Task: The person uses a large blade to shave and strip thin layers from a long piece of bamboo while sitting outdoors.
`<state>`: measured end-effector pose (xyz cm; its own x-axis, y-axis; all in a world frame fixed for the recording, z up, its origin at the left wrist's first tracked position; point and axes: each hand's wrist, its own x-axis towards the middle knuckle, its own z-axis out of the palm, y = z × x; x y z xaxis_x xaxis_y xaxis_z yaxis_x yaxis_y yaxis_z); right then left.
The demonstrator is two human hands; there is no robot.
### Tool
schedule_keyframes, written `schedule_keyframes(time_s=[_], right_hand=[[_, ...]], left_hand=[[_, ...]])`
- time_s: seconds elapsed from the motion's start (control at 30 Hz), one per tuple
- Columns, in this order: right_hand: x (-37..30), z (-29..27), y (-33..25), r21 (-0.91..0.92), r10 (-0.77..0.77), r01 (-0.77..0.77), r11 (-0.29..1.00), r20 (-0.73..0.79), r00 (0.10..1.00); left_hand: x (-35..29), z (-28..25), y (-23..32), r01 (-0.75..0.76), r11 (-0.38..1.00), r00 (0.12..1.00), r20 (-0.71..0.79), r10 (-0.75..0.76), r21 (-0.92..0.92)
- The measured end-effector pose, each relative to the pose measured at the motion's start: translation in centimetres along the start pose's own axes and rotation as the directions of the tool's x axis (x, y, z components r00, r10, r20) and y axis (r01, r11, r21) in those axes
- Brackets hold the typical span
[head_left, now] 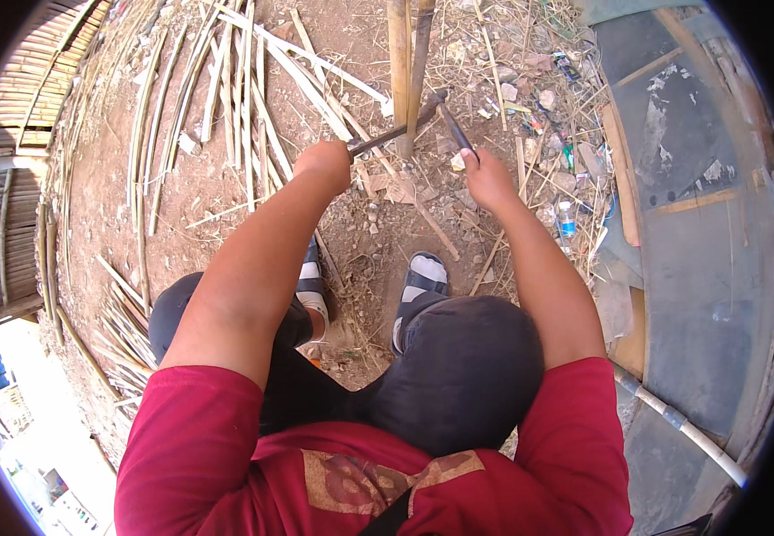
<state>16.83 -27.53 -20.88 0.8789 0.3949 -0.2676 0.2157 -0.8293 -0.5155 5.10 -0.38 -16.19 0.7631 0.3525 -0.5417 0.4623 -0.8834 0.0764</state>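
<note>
Long knife held across upright bamboo pole at twelve o'clock, gripped by curled fingers of left hand; hammer clasped by those of right hand, presumably so knife can be struck.

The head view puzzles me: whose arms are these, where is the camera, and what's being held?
No robot here: these are the bare arms of a person in a red shirt. The camera sits on their head, looking down; its wide lens bends straight edges. The left hand grips a dark blade, the right hand a dark-handled tool. In the picture the two tools come together at upright bamboo; whether they touch is hard to tell. On the dirt ground lie pale bamboo strips, with a small bottle off to the right.
</note>
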Motion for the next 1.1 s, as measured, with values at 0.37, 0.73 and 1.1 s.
schedule_keyframes(time_s=[0.37, 0.73, 1.1], right_hand=[[0.8, 1.3, 0.3, -0.024, 0.071, -0.071, 0.997, 0.002, 0.997], [0.8, 2.2, 1.3, 0.071, 0.071, -0.069, 0.995, -0.027, 0.997], [1.7, 3.0, 1.6, -0.002, 0.054, -0.054, 0.999, 0.004, 0.999]], left_hand=[[1.1, -0.2, 0.7, -0.003, 1.000, 1.000, -0.008, 0.003, 0.030], [1.8, 0.9, 1.0, -0.037, 0.999, 0.999, -0.030, 0.038, 0.030], [2.9, 0.6, 1.0, -0.006, 1.000, 1.000, 0.012, 0.005, 0.015]])
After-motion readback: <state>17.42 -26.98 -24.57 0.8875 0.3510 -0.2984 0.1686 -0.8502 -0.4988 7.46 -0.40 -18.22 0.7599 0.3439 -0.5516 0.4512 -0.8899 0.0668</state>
